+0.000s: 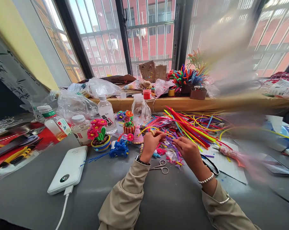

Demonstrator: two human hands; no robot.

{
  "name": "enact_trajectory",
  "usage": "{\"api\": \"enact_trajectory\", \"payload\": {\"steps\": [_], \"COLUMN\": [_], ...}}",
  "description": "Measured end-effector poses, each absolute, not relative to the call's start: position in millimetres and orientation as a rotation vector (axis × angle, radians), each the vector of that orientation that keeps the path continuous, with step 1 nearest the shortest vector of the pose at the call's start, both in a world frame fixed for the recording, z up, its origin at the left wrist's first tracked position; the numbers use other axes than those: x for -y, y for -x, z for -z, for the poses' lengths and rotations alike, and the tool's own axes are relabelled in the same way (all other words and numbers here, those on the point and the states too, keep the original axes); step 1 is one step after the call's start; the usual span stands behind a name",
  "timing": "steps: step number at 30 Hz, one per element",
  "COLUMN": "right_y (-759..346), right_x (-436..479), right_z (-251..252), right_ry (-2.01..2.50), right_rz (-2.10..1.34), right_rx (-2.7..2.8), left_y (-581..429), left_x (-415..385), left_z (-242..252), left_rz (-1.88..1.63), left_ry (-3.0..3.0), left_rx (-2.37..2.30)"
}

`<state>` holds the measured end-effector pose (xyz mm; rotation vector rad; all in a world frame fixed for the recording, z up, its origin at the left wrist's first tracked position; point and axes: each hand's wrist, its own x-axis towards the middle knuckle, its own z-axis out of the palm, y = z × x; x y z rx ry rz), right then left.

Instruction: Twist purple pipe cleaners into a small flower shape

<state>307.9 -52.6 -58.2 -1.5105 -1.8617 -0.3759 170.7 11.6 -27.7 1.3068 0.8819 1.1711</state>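
My left hand [152, 144] is closed in a pinch over the middle of the table, with a purple pipe cleaner [168, 139] at its fingertips. Facing it, my right hand [188, 152] pinches the same purple strand from the other side; the fingers hide part of it. Below them lies a pair of small scissors [163, 167]. Left of my hands are a blue pipe-cleaner piece [119, 148], a flower pot with pink pipe-cleaner flowers [99, 132] and a pink cone-shaped figure [137, 135]. Beyond my right hand spreads a pile of loose coloured pipe cleaners [192, 126].
A white power bank [69, 169] with a cable lies on the left, near bottles [106, 113] and pliers [17, 156]. Behind is a wooden sill [125, 104] with plastic bags and a box of pipe cleaners [186, 78]. A large blurred shape [235, 64] crosses the right side.
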Motion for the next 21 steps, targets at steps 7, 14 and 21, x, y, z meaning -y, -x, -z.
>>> {"api": "enact_trajectory", "payload": {"steps": [7, 14, 21], "right_y": [-302, -297, -298], "right_x": [52, 51, 47], "right_z": [55, 53, 56], "right_ry": [1.497, 1.46, 1.448], "right_rz": [0.315, 0.243, 0.21], "right_rx": [1.809, 1.636, 1.71], "left_y": [-169, -181, -187], "left_x": [-11, -5, -6], "left_z": [26, 30, 36], "left_rz": [-1.228, -1.133, -1.163], "left_ry": [-1.353, -1.142, -1.196], "left_rx": [-0.884, -0.69, -0.725]}}
